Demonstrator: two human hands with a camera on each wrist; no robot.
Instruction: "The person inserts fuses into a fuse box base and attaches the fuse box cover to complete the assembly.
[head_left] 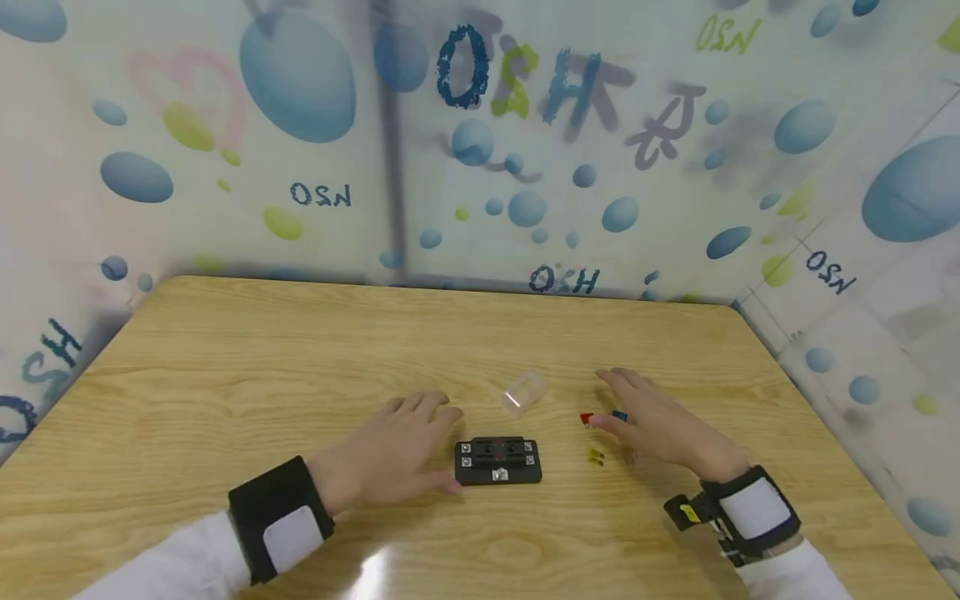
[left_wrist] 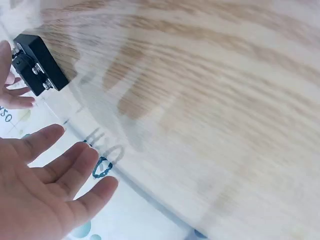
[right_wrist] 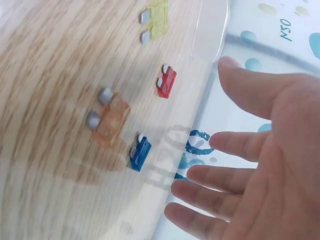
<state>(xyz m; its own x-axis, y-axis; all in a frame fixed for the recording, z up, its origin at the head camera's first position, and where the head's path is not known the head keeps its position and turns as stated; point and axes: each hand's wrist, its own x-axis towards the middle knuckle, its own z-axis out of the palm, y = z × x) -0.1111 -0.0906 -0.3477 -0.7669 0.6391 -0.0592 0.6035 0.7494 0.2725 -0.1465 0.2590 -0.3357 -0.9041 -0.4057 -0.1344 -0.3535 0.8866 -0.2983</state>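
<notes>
The left hand point(head_left: 393, 450) is palm down, fingers point(left_wrist: 76, 171) relaxed and parted, thumb point(head_left: 438, 482) set apart from them; a white sleeve point(head_left: 176, 557) lies behind its wrist point(head_left: 327, 485). Well apart to its right, the right hand point(head_left: 660, 425) also faces down, fingers loosely extended

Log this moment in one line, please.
left hand: empty, beside black block | right hand: empty, near four fuses | clear plastic piece: on table
</notes>
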